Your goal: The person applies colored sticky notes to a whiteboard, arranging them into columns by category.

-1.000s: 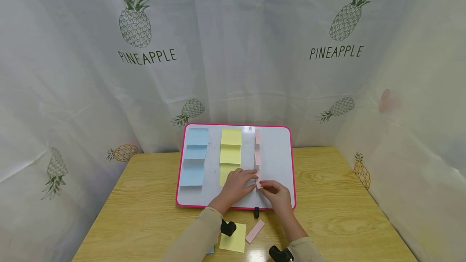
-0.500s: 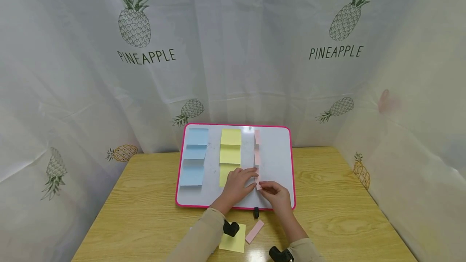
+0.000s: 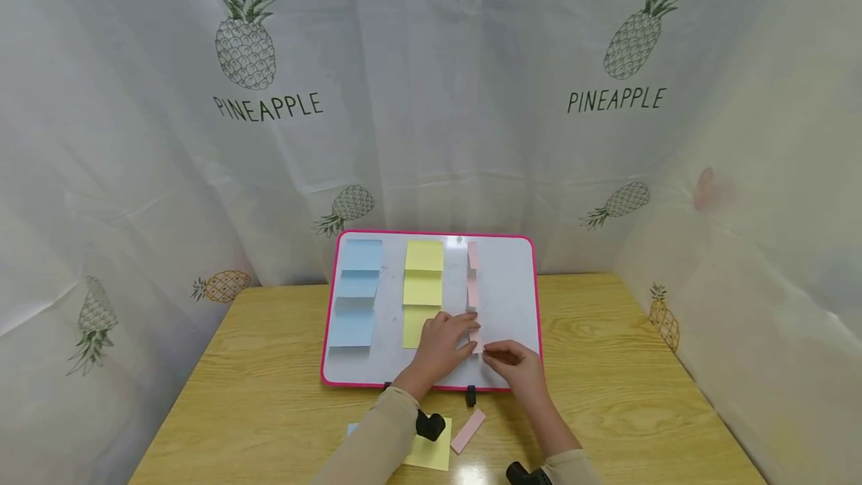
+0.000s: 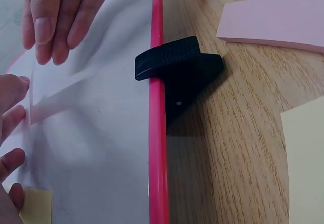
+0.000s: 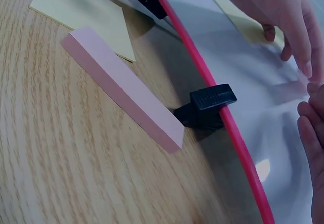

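Note:
A pink-rimmed whiteboard point(image 3: 505, 290) leans at the back of the table with three columns of sticky notes. My left hand point(image 3: 441, 346) rests its fingertips on the lowest pink sticky note point(image 3: 475, 337), partly hidden under them; its thumb lies at the note's lower part. Just right of that note's bottom end is my right hand point(image 3: 517, 367), thumb beside fairly straight fingers. In the left wrist view, the right hand point(image 4: 66, 21) shows nothing held and a small gap from the pink note point(image 4: 55, 100). Above it on the board are two more pink notes point(image 3: 472, 293).
Blue notes point(image 3: 352, 328) and yellow notes point(image 3: 423, 290) fill the other columns. Black clips point(image 3: 471, 396) grip the board's bottom edge. On the table lie a pink note pad point(image 5: 124, 90), a yellow pad point(image 5: 86, 19), and a blue piece point(image 3: 352, 429) mostly behind the left sleeve.
My right hand has let go of the pink note's lower end and shifted slightly right and down. My left hand stays on the note. The head view has shifted a little.

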`<state>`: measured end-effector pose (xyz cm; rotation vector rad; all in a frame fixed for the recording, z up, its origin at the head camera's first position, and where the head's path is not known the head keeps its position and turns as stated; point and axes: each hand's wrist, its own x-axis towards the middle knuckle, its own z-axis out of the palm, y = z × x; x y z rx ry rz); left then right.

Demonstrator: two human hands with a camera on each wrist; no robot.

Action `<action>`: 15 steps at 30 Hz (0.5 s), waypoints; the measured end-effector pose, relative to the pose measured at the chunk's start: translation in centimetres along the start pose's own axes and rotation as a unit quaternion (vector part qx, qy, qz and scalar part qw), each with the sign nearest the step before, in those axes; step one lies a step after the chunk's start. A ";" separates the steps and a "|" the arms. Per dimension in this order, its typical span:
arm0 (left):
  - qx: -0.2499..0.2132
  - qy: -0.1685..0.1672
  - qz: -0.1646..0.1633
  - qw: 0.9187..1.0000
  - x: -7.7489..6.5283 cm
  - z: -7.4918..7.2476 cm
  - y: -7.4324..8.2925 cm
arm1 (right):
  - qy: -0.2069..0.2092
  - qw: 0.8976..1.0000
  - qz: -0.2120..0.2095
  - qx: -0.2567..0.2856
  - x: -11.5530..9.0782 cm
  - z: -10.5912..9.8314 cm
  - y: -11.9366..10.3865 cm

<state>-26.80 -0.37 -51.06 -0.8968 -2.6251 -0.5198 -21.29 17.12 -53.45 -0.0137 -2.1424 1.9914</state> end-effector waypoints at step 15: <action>-0.024 -0.013 -0.011 1.000 -1.1 0.2 0.5 | -0.029 0.999 -0.010 -0.043 -0.2 -1.8 -1.6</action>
